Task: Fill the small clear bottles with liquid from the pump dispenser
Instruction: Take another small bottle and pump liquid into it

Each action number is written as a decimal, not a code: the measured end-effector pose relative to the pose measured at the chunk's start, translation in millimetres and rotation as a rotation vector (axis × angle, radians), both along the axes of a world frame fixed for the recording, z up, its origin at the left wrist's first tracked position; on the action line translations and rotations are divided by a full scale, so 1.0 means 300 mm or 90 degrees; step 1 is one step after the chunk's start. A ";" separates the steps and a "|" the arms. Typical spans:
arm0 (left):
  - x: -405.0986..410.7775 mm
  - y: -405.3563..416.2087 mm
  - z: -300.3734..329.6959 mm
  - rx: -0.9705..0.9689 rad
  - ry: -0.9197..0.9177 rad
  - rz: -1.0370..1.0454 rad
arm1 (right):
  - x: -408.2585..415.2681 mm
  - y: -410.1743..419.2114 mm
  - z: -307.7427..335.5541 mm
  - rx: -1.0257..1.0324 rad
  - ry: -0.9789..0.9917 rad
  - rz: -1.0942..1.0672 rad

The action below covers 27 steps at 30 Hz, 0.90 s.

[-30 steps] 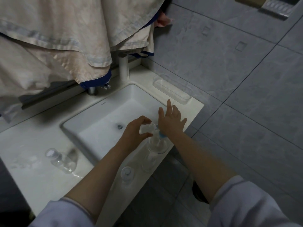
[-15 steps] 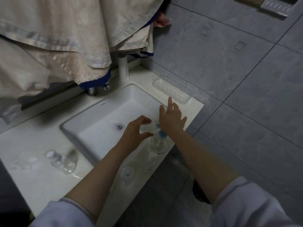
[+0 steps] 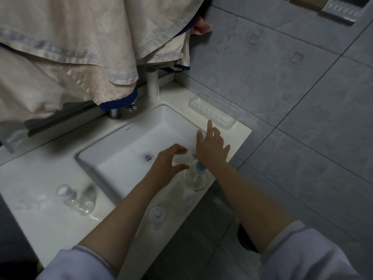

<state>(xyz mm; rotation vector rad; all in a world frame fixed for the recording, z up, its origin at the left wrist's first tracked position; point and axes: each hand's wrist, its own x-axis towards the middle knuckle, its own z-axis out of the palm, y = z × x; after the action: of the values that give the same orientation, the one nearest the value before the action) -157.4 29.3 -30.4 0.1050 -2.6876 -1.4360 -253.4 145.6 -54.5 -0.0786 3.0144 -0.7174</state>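
We see small grey lettering on the sink (image 3: 129, 138) rim, too small to read, and blue print on the upright pump dispenser (image 3: 192, 184) at the counter's (image 3: 40, 178) front edge. Our right hand (image 3: 212, 150) presses its blue top, fingers spread. Our left hand (image 3: 169, 164) pinches a small clear bottle (image 3: 182, 159) at the spout.

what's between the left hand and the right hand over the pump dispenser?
In the head view, a small clear bottle, gripped by the left hand, sits at the blue pump head of the dispenser, under the flat right hand.
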 end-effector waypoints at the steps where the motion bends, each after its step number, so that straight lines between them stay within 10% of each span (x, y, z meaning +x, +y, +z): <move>1: -0.003 0.000 0.005 -0.007 -0.004 0.003 | -0.002 -0.002 0.004 -0.001 0.005 0.001; 27: 0.006 0.000 0.012 -0.003 -0.045 -0.014 | 0.005 -0.004 -0.021 0.012 -0.016 -0.019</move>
<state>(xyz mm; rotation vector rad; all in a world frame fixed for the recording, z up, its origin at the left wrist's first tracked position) -155.6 29.4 -26.7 0.1281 -2.7571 -1.4595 -251.9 144.4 -60.8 -0.0227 3.0041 -0.6874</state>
